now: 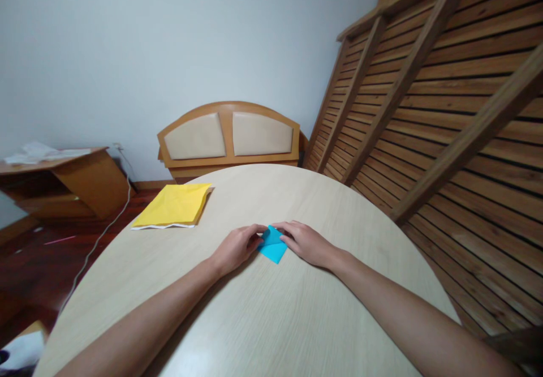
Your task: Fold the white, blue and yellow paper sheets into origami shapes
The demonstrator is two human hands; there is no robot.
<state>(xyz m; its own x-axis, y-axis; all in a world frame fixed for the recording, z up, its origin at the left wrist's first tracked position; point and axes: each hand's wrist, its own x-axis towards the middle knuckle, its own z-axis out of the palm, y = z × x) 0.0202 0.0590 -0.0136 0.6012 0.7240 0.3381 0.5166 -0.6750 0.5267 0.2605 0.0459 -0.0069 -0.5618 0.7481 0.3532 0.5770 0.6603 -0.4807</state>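
A small piece of folded blue paper (274, 248) lies on the pale round table (271, 320), with a crease running across it and one corner pointing toward me. My left hand (237, 247) pinches its left edge between thumb and fingers. On the other side, my right hand (306, 242) has its thumb and fingers on the paper's right and upper edges. The fingertips of both hands cover parts of those edges.
Yellow paper sheets (173, 206) with white beneath lie at the table's left far edge. Beyond stands a wooden headboard (229, 133) with cream panels. A slatted wooden frame (407, 105) leans at right. A low desk (89, 184) and a white cable (99, 238) are at left.
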